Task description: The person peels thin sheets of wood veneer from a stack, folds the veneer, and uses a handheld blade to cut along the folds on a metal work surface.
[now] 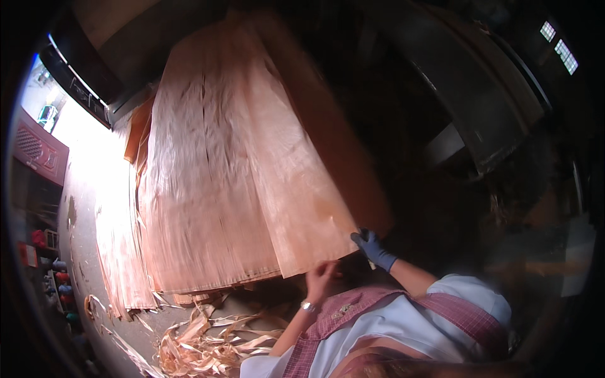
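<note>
While I watch from far off through the head camera, the broad stack of thin wood sheets [201, 189] fills the middle of my view, its pinkish-tan faces split by long dark cracks and its lower edge slightly ragged. To its upper right I make out a big dark slab-like structure [469, 82], mostly lost in shadow. Over the right part of the stack lies a narrower, smoother top sheet [293, 183], its lower end close to the person; a shadowed brown strip [334, 138] runs along its right side. Nearest me is the wearer's pale shirt [403, 327] under a pinkish checked apron [359, 305]. On the floor below the stack I see a tangled heap of curled wood strips [195, 346], and at far left a dull red panel [39, 148] stands beside the bright opening. The right hand [375, 249], in a blue glove with dark fingertips, is closed on the lower right corner of the top sheet. The left hand [322, 277], bare, sits at that sheet's lower edge with fingers curled; I cannot tell whether it grips anything. Smallest of all, a wristwatch [307, 307] circles the left wrist.
</note>
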{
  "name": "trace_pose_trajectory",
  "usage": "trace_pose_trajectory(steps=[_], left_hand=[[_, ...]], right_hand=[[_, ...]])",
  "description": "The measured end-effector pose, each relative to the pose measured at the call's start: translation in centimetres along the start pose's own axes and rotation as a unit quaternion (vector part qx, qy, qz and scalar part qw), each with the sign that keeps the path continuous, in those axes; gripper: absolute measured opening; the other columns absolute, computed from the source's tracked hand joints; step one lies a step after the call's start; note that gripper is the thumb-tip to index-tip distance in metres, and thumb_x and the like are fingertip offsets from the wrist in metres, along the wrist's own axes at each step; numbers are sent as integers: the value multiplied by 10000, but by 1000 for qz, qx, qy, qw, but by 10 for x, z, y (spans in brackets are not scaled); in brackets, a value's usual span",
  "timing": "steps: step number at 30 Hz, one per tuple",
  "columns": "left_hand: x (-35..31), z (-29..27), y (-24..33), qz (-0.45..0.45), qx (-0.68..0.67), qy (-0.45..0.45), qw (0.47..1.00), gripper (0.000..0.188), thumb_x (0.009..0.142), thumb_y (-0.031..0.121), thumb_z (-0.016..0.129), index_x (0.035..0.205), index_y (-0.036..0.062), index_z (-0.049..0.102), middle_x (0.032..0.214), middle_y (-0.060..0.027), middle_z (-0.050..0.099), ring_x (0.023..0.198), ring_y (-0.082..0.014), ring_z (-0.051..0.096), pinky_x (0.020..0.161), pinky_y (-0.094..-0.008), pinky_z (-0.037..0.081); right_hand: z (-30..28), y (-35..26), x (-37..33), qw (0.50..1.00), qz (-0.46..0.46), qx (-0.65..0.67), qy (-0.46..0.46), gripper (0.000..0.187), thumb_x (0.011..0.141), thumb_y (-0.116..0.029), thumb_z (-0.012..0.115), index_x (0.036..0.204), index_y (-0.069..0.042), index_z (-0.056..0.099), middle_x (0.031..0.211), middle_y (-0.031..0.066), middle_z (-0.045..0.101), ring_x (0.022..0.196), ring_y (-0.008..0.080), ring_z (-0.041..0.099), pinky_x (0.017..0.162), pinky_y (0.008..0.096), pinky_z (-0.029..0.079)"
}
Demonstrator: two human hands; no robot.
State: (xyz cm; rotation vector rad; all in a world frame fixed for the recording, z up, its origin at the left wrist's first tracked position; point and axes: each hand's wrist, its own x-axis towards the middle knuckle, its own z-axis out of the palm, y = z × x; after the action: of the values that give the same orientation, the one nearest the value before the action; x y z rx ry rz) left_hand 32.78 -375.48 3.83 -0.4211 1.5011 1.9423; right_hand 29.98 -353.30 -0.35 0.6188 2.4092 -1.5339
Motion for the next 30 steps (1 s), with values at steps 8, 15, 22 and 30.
trace_pose_trajectory(steps=[8, 15, 22, 30], left_hand=[[106, 12, -38, -70, 71, 220, 971, 784, 849, 667, 516, 1366, 85, 420, 1345, -165, 486, 1172, -347, 487, 943, -500, 415], [167, 204, -72, -55, -183, 65, 980, 249, 861, 268, 706, 1000, 65, 667, 850, -21, 666, 631, -129, 591, 533, -245, 477], [231, 366, -17, 32, -4, 63, 997, 213, 871, 270, 697, 879, 58, 676, 685, 9, 607, 480, -90, 485, 423, -247, 371], [338, 546, 33, 63, -78, -12, 995, 180, 884, 230, 676, 900, 51, 673, 644, 6, 585, 452, -94, 479, 407, -251, 378]], right_hand=[[-203, 96, -30, 993, -89, 11, 71, 437, 886, -341, 670, 1125, 13, 583, 972, 132, 672, 828, 212, 617, 772, 346, 496], [-393, 127, -52, 990, -55, -35, 128, 537, 877, -373, 678, 1201, 30, 532, 1069, 148, 655, 959, 234, 631, 840, 342, 500], [-551, 136, -2, 980, -63, -70, 177, 498, 884, -358, 666, 1162, 37, 542, 1007, 165, 654, 909, 236, 632, 789, 371, 500], [-716, 146, 103, 942, -140, -110, 284, 395, 877, -318, 674, 1023, 38, 587, 927, 187, 658, 859, 292, 644, 741, 402, 498]])
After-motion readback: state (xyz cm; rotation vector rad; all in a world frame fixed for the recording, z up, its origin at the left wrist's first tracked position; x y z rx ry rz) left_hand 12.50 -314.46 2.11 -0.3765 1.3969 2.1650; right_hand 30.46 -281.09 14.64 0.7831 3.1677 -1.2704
